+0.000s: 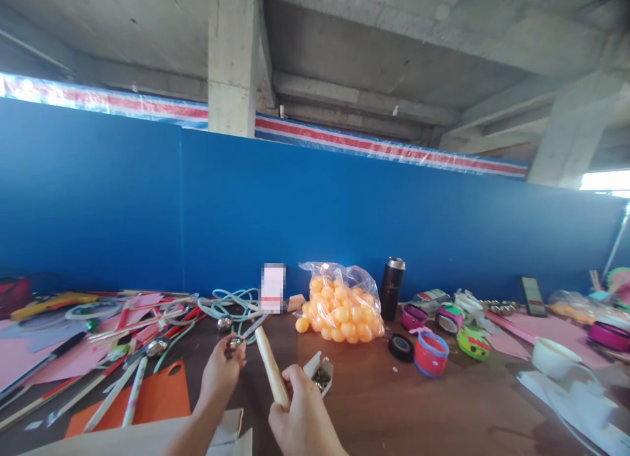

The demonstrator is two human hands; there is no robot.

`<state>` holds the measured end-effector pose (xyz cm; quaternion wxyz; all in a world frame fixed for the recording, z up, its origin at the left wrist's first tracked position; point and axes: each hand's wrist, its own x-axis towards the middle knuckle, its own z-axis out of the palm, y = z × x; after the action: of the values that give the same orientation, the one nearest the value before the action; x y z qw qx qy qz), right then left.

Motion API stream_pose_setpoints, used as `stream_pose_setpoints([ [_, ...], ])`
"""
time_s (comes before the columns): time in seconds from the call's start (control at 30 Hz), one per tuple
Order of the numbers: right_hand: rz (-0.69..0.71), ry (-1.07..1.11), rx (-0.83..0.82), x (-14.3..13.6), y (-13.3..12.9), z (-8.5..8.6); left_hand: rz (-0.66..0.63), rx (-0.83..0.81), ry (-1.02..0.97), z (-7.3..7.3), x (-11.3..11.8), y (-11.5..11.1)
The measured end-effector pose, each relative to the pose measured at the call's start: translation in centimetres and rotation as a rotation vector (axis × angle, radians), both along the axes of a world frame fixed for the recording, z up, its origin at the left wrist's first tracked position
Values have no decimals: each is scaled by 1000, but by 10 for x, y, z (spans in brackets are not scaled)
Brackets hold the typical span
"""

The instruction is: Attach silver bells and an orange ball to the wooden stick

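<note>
My left hand [221, 372] is closed on a small shiny metal ball [236, 342], held between thumb and fingers. In my right hand [301, 407] is a pale wooden stick [271, 367], its upper end tilted to the left and pointing away from me. Another metal ball [224, 324] lies on the table just beyond my left hand. Beside my right hand stands a small open box [325, 374] with small metal pieces inside. A clear bag of orange balls [342, 308] sits behind it, with one loose orange ball [302, 325] at its left.
On the brown table [364, 403], sticks, pink paper and an orange sheet [165, 395] crowd the left. A black bottle [392, 289], black tape [401, 347], a red and blue cup-like item [430, 353] and a white cup [554, 359] stand rightward. A blue partition [295, 207] rises behind.
</note>
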<state>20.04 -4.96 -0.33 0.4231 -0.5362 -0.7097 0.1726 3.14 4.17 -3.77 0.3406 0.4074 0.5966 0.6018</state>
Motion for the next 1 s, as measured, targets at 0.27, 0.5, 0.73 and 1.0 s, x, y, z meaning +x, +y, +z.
stream_pose_setpoints([
  [0.27, -22, 52, 1, 2, 2, 4, -20, 70, -75, 1, 2, 0],
  [0.5, -24, 112, 16, 3, 2, 4, -54, 144, -165, -1, 2, 1],
  [0.73, -2, 100, 48, 3, -2, 10, -29, 111, -151, 5, 3, -1],
  [1.0, 34, -67, 67, 3, -5, 9, 5, 130, -186, 3, 1, 0],
])
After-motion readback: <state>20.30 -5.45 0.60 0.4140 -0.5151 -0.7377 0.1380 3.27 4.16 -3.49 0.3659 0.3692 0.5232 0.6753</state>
